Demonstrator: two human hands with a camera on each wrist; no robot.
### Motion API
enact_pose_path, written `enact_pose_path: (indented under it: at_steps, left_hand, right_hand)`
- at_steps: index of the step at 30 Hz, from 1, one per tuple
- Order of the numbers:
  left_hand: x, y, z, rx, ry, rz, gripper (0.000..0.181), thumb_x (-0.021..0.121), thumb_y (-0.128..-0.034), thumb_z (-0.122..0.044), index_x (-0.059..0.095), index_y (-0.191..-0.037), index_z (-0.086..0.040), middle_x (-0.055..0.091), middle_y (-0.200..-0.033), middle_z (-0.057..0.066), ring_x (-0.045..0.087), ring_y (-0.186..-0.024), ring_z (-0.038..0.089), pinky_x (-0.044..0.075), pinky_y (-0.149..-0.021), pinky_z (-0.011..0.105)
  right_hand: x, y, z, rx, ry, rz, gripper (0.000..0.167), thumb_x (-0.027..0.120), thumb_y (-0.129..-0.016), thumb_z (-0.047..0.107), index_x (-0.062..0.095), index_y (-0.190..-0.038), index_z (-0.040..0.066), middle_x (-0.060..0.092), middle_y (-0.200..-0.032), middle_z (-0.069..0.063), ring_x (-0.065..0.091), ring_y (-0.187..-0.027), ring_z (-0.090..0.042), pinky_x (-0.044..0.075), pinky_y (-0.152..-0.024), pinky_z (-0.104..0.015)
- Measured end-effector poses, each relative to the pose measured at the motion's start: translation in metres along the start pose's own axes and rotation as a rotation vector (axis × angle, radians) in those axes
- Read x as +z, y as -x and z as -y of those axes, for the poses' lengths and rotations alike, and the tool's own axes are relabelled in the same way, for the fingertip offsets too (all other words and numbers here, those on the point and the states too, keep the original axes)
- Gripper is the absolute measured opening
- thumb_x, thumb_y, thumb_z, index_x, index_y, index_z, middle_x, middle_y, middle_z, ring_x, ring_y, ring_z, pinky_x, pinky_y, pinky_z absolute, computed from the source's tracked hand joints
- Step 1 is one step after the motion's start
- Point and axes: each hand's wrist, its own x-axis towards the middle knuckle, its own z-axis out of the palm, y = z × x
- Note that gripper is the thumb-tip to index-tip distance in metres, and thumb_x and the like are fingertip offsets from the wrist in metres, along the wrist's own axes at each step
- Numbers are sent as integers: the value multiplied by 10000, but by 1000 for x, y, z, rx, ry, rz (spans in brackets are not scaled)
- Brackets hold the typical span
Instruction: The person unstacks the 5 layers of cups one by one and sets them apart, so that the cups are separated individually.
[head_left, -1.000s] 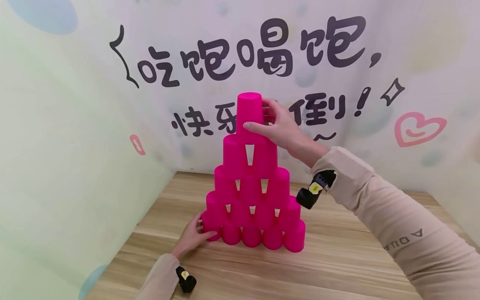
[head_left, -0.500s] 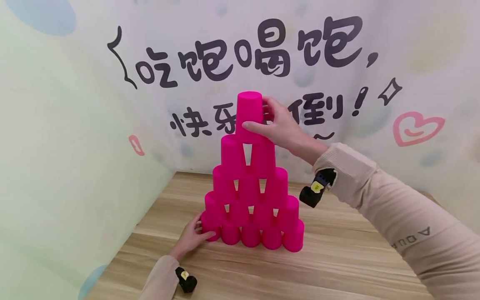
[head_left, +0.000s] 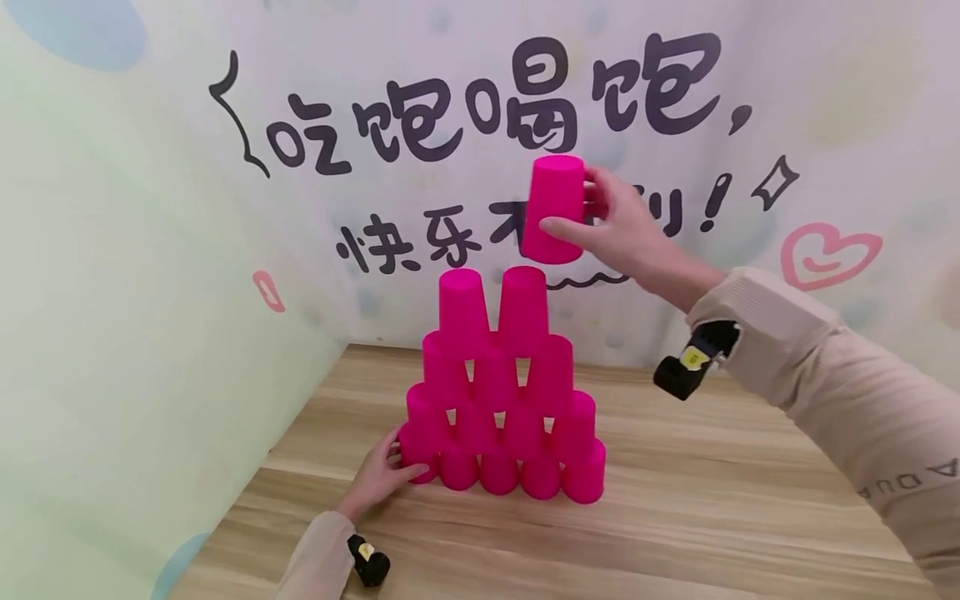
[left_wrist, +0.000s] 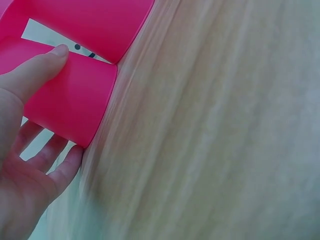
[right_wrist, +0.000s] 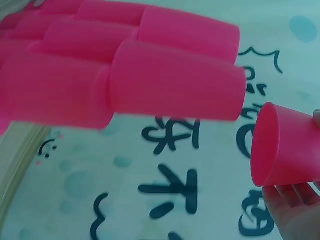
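In the head view the right hand (head_left: 630, 229) grips an upside-down pink cup (head_left: 556, 208) in the air, above and right of the stack. Below it stand four rows of upside-down pink cups, with two cups, left (head_left: 461, 312) and right (head_left: 524, 312), on the top row. The left hand (head_left: 378, 477) holds the leftmost bottom cup (head_left: 417, 454), thumb in front and fingers round its outer side. The left wrist view shows that cup (left_wrist: 75, 97) between thumb and fingers. In the right wrist view the gripped cup (right_wrist: 290, 147) is apart from the stacked cups (right_wrist: 175, 80).
The stack stands on a wooden table (head_left: 480, 550). Behind it hangs a pale backdrop (head_left: 847, 150) with dark writing and a pink heart. A pale green wall surface (head_left: 135, 292) rises at the left. Black devices are strapped to both wrists.
The right hand has lifted the top cup off the stack and moved it up and to the right. The left hand has stayed at the bottom left cup.
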Motion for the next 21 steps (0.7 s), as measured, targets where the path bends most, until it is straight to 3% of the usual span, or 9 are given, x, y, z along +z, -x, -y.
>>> enact_pose_path:
  at_steps: [4,9,15,21]
  left_hand:
    - [1,-7,13,-3,-7,2,632,734,-713,-80,432,-1268,-51,509,-1128,115,506,-992,298,481,-809,398]
    - [2,-10,16,2,-10,14,648,747,-706,-132,434,-1271,-76,509,-1134,109,500,-1007,301,478,-816,394]
    - [1,-7,7,2,-31,12,632,738,-717,-118,433,-1267,-52,509,-1126,125,504,-992,310,484,-801,402]
    - [-1,2,-11,-9,2,7,610,721,-716,-37,435,-1253,-8,512,-1113,151,499,-987,333,471,-813,438]
  right_hand:
    - [-21,6,-17,38,44,-50,653,660,-790,293,329,-1328,128,470,-1189,-89,483,-1029,-224,444,-805,-347]
    - [-54,15,-41,134,60,-130,691,630,-808,324,266,-1356,113,424,-1233,-123,456,-1044,-241,440,-773,-283]
    - [-87,28,-88,204,133,-158,735,616,-808,376,225,-1356,80,387,-1249,-138,428,-1071,-273,451,-724,-220]
    - [-90,47,-142,230,168,-115,778,620,-808,372,193,-1348,8,381,-1255,-219,409,-1108,-372,470,-785,-314]
